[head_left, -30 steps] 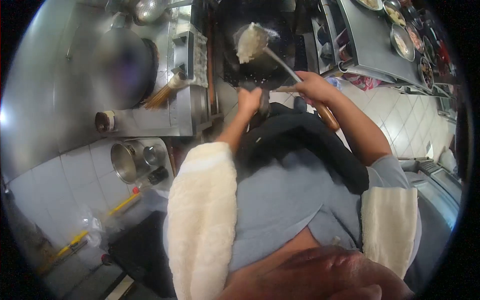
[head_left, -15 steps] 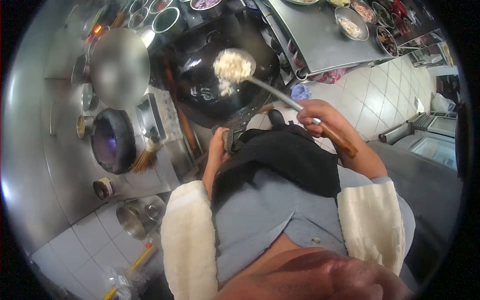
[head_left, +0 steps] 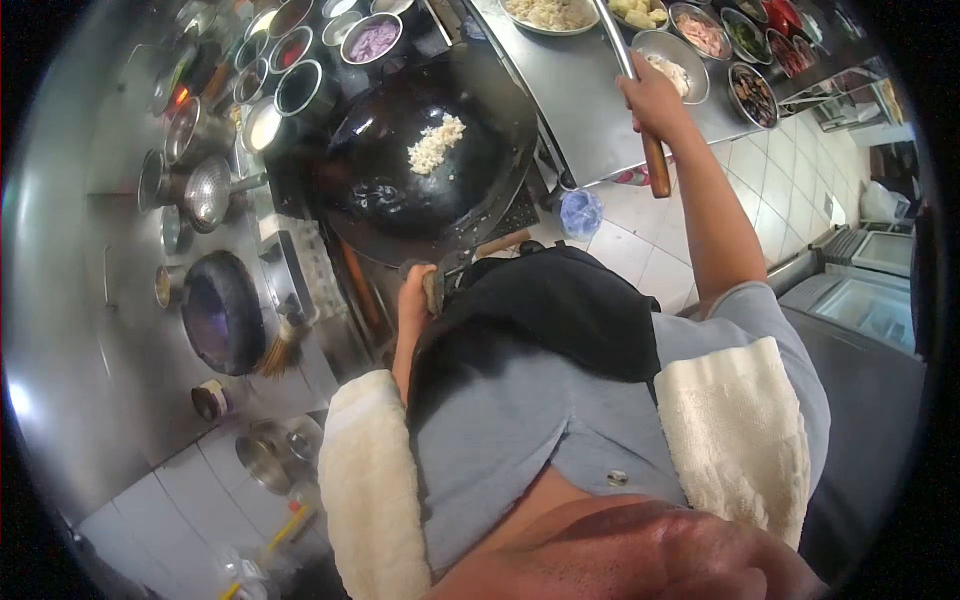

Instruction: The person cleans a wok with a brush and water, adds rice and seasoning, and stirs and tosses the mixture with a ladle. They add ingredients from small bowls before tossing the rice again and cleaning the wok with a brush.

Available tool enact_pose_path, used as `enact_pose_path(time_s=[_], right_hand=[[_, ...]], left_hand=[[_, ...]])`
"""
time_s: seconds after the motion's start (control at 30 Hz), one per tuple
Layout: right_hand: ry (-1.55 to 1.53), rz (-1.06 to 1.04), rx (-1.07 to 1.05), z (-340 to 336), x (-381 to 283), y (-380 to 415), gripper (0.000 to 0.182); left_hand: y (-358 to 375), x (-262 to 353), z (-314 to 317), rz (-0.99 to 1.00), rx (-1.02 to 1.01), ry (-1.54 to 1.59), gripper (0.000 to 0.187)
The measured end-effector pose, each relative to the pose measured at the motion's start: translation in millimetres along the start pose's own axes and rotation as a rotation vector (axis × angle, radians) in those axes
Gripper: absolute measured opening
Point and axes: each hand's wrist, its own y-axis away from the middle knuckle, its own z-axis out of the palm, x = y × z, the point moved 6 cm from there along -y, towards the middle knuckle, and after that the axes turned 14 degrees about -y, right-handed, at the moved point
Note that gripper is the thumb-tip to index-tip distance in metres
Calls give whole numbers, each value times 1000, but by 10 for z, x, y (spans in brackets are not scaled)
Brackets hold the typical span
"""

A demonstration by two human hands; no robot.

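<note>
My right hand (head_left: 655, 105) is closed around the wooden-ended handle of a ladle (head_left: 617, 42), raised over the metal counter. The ladle's bowl lies beyond the top edge of the view. Beside that hand stands a metal bowl (head_left: 690, 62) with pale food in it. My left hand (head_left: 414, 300) grips the near handle of a large black wok (head_left: 350, 205) through a folded cloth (head_left: 432, 292). Pale, crumbly food (head_left: 436, 145) lies in a small heap inside the wok, whose surface is shiny.
A plate of pale food (head_left: 550, 14) and several ingredient bowls sit on the counter (head_left: 590, 135) at upper right. Bowls and a perforated strainer (head_left: 207, 195) stand left of the wok. A dark burner ring (head_left: 222, 312) and a bamboo brush (head_left: 283, 345) are lower left.
The ladle, full of pale food over the wok before, has swung up and right out of the wok with my right hand. A small heap of food lies in the wok.
</note>
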Motion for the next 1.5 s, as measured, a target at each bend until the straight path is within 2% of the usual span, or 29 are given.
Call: enact_pose_path(time_s=[0.07, 0.1, 0.17, 0.23, 0.27, 0.33, 0.4, 0.43, 0.47, 0.5, 0.6, 0.73, 0.8, 0.83, 0.87, 0.9, 0.93, 0.97, 1.0, 1.03, 1.07, 1.13, 1.17, 1.2, 1.27, 1.33, 1.4, 1.47, 1.5], right_hand=[[216, 41, 63, -40, 341, -208, 38], [169, 89, 51, -42, 397, -262, 51], [174, 77, 53, -117, 422, -294, 53], [180, 72, 59, -135, 438, -246, 55], [269, -10, 98, -157, 430, -248, 58], [362, -90, 124, -174, 544, -323, 61], [740, -407, 242, -136, 511, -292, 64], [740, -407, 234, -113, 479, -294, 64], [778, -286, 228, -117, 496, -308, 65], [814, -165, 223, -105, 459, -299, 66], [864, -113, 232, -113, 338, -313, 66], [875, -165, 290, -177, 307, -394, 66], [828, -375, 341, -195, 214, -450, 64], [830, -377, 344, -204, 205, -452, 64], [647, -307, 269, -211, 261, -429, 65], [553, -221, 206, -169, 265, -273, 65], [462, -130, 153, -125, 271, -115, 66], [455, -28, 108, -32, 237, 175, 65], [413, -37, 41, 47, 550, 376, 60], [465, -231, -11, 232, 586, 714, 58], [432, -124, -107, 410, 833, 986, 53], [459, 74, -362, 756, 1045, 1494, 44], [460, 77, -350, 794, 1164, 1630, 44], [467, 71, -443, 894, 1380, 1938, 41], [471, 59, -543, 971, 1596, 2300, 38], [538, -44, -456, 947, 1532, 2454, 37], [460, -30, -327, 982, 1397, 2503, 33], [436, 28, -243, 1123, 1389, 2486, 33], [437, 11, -217, 1218, 1352, 2407, 32]], left_hand=[[40, 124, -19, 483, 164, -397, 25], [50, 91, -31, 479, 169, -396, 25], [36, -35, -53, 330, 144, -572, 18], [37, -109, -72, 406, 142, -612, 19], [35, -114, -57, 490, 142, -650, 22], [130, 24, -33, 487, 140, -663, 24], [177, -17, -50, 482, 137, -682, 26], [136, -96, -56, 463, 98, -651, 28], [121, -166, -65, 442, 60, -621, 41], [122, -176, -86, 433, 62, -621, 41], [131, -125, -86, 453, 52, -616, 41], [236, -12, -47, 393, 43, -630, 32], [226, -8, -64, 375, 34, -635, 29], [127, -102, -84, 289, 16, -510, 25], [49, -200, -99, 205, -6, -386, 21], [46, -172, -79, 212, -21, -390, 21], [38, -116, -71, 162, -6, -155, 16], [24, -50, -52, 107, 1, 77, 23], [10, 61, -21, 118, -30, 70, 23], [13, 81, -10, -55, -44, 214, 24], [61, 131, -2, -231, -52, 356, 25], [182, 390, 49, -206, -92, 404, 23], [169, 418, 57, -144, -133, 430, 23], [258, 313, 37, -73, -177, 452, 22], [96, -43, -88, 269, -130, 85, 24], [286, -71, -65, 42, -262, 170, 24], [346, -98, -16, -92, -196, 482, 23], [222, -100, -64, -101, -201, 578, 24], [238, 136, -227, 417, -107, 136, 24]])
